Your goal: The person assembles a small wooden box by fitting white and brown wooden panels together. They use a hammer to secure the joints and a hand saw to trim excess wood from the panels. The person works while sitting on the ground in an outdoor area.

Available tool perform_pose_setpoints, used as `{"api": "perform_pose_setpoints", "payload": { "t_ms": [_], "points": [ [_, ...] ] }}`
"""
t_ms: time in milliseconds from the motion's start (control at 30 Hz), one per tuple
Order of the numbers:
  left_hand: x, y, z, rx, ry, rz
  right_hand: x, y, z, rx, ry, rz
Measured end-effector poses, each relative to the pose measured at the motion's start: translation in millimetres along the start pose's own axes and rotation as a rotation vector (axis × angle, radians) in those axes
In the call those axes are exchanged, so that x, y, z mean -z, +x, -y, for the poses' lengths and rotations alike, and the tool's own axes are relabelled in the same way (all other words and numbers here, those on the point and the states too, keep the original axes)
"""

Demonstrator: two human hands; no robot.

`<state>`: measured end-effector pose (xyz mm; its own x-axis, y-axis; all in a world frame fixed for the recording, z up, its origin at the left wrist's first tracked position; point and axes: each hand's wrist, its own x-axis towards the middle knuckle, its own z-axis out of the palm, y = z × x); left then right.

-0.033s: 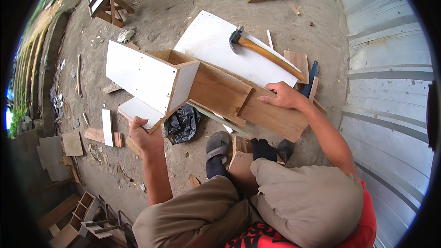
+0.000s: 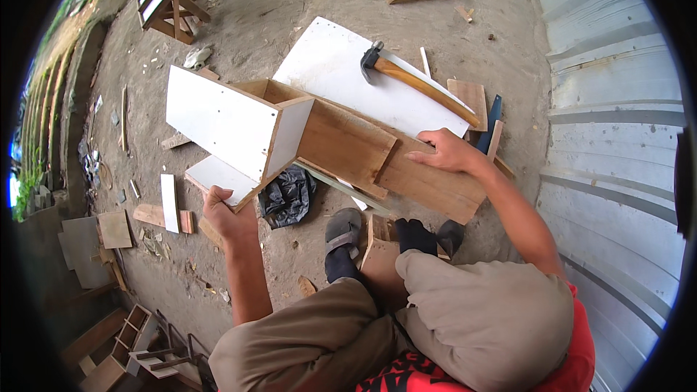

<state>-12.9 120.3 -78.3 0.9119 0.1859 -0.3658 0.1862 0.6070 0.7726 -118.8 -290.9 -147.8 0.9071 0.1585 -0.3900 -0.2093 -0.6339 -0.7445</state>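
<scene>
A partly white wooden box [image 2: 218,120] with a long brown board [image 2: 428,178] running off to its right is held up over the ground in front of me. My left hand [image 2: 229,212] grips the near corner of its lower white panel, fingers curled beneath the edge. On the right, my right hand [image 2: 449,152] clasps the far edge of the brown board, thumb on top and other fingers hidden. Beyond it, a claw hammer [image 2: 414,80] with a wooden handle rests on a large white panel [image 2: 312,54].
A small wooden stool [image 2: 170,7] stands at far left. Around the box lie a black plastic bag [image 2: 289,197], a dark blue saw-like blade [image 2: 493,120] and wood offcuts [image 2: 163,215]. A corrugated metal wall [image 2: 617,152] borders the right side. Wooden frames [image 2: 127,341] pile up at lower left.
</scene>
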Motion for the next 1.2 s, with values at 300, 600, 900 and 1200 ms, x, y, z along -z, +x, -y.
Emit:
{"api": "perform_pose_setpoints", "payload": {
  "t_ms": [300,600,900,1200],
  "points": [
    [-12,-9,-2,-0.007,-0.018,-0.060,-15,15,34,-0.061,-0.020,-0.106],
    [-7,-7,-4,0.009,-0.020,-0.036,-11,18,42,-0.107,-0.028,-0.118],
    [-18,-9,-6,0.041,0.015,-0.099,-20,18,38,-0.114,-0.218,-0.144],
    [-11,-5,-10,0.064,0.007,-0.118,-16,19,45,-0.155,-0.191,-0.084]
  ]
}}
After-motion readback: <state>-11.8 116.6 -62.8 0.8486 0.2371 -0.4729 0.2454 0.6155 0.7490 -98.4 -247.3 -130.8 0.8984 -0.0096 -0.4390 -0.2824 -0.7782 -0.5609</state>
